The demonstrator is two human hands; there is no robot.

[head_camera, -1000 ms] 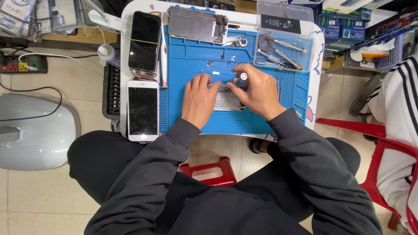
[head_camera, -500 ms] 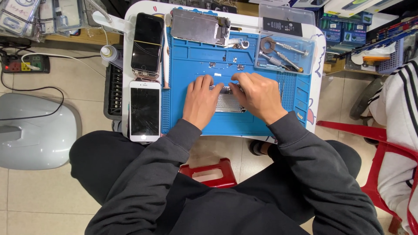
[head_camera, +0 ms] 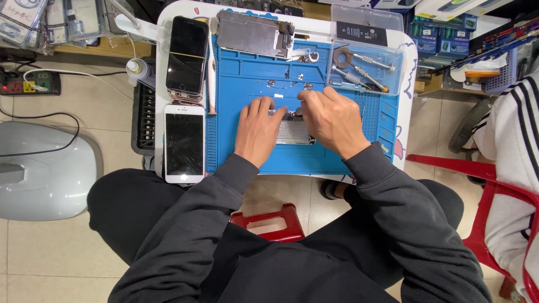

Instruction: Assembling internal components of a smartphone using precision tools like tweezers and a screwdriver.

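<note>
Since a second before, the right hand had let go of the small dark knob it held upright and had come down flat, fingers curled over the far right corner of the metal plate. That suggested the work had passed from picking a piece up to pressing or seating something on the plate itself, though what lay under the fingertips was hidden.

The left hand had barely shifted. It lay palm down, fingers loosely spread, its fingertips touching the plate's left edge and steadying it; it gripped nothing. Whether the right hand pinched anything I could not tell.

The plate sat between the two hands on the blue mat, near the middle of the bench. A few tiny parts (screws, probably) lay on the mat just beyond. To the left were a white phone with cracked glass and a black phone; far right, a clear tray of tools.
</note>
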